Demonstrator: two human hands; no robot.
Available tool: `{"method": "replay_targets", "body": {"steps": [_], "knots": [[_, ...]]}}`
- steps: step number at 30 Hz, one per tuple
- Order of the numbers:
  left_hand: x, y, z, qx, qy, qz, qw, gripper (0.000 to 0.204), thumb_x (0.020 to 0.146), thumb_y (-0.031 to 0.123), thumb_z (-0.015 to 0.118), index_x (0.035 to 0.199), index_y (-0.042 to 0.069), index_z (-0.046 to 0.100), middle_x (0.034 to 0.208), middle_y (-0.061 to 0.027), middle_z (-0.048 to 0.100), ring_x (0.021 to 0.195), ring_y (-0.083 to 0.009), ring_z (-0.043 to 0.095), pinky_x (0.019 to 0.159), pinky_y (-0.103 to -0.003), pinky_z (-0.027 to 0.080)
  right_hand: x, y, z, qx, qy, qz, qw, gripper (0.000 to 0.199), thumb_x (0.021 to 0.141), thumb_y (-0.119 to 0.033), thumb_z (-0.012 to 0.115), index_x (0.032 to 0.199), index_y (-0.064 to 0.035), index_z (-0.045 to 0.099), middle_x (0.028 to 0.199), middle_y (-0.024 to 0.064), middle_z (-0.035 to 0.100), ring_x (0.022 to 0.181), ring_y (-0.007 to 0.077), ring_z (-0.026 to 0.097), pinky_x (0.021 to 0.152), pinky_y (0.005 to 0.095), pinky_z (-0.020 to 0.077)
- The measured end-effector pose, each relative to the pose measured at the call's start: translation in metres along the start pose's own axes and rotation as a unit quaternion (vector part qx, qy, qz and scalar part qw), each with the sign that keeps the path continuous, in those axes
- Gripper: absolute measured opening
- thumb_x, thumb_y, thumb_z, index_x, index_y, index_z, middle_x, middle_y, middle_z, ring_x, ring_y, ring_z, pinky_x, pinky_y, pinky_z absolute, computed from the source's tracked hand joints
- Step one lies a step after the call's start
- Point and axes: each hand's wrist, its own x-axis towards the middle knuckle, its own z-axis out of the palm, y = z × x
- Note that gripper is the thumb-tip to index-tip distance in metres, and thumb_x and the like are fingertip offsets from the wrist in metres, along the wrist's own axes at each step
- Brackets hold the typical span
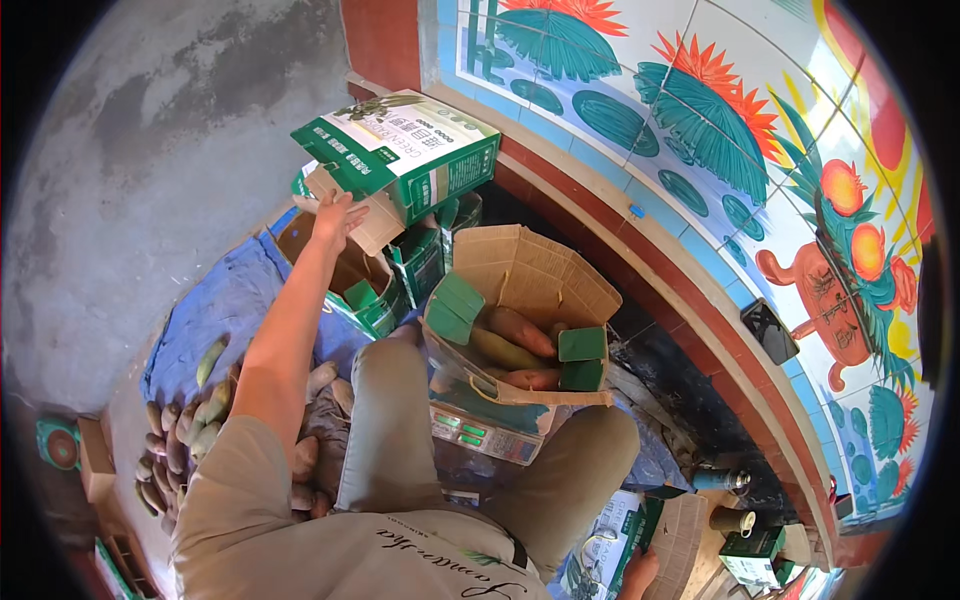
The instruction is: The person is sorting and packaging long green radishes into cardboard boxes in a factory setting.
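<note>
Here's my left hand [340, 218], stretched far out on a bare arm, up at the large green-and-white printed cardboard box [440, 135]. My fingers are extended and a little apart, right against its plain brown cardboard flap [376, 222]; whether they pinch it, I cannot tell. That box sits tilted near the red-edged wall base, above an open green carton with a brown inside [375, 312].

Down at the lower right, my right hand [640, 572] is at the brown edge of a second green-and-white cardboard box [605, 535], beside my knee. The lower edge of the view cuts the hand off, so I cannot tell how tightly those fingers close.

Between my knees, front and centre, stands an open brown cardboard carton with green inner flaps [535, 265], and long reddish-brown root vegetables [520, 330] lie inside it. It's on a flat scale with green-lit displays [478, 432].

Over on my left, a heap of brown and greenish roots [180, 440] lies by the crumpled blue sheet [225, 300]. Off to the right, a dark rectangular phone [770, 330] is on the ledge below the brightly painted tile wall [620, 165].
</note>
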Motion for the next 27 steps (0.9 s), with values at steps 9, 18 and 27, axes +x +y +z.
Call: {"method": "replay_targets", "body": {"steps": [9,18,27], "knots": [[-0.078,-0.015,0.009,-0.046,0.021,0.056,0.997,0.053,0.096,0.013,0.044,0.143,0.002,0.023,0.127,-0.0197,0.054,0.108,-0.0276,0.06,0.088,-0.033,0.047,0.005,0.022,-0.024,0.085,0.281,-0.009,0.956,0.029,0.09,-0.017,0.055,0.104,0.008,0.061,0.086,0.028,0.065,0.081,0.044,0.063,0.069,0.0476,0.0482],[-0.189,-0.009,0.056,0.018,-0.159,0.081,0.984,0.036,0.097,0.018,0.047,0.131,0.005,0.045,0.122,-0.0161,0.058,0.106,-0.024,0.061,0.088,-0.034,0.047,-0.062,-0.099,-0.149,0.455,0.426,-0.105,0.775,0.04,0.088,-0.027,0.069,0.093,0.0127,0.063,0.081,0.0208,0.066,0.068,0.0236,0.057,0.062,0.0378,0.0512],[-0.32,0.002,0.109,0.036,-0.527,0.096,0.843,0.074,0.089,0.026,0.065,0.146,0.007,0.023,0.148,-0.0139,0.031,0.132,-0.0249,0.041,0.103,-0.039,0.039,-0.116,-0.233,-0.173,0.378,0.357,-0.264,0.812,0.024,0.089,-0.012,0.06,0.104,0.0069,0.062,0.1,0.019,0.066,0.086,0.0338,0.063,0.072,0.0419,0.0496]]}}
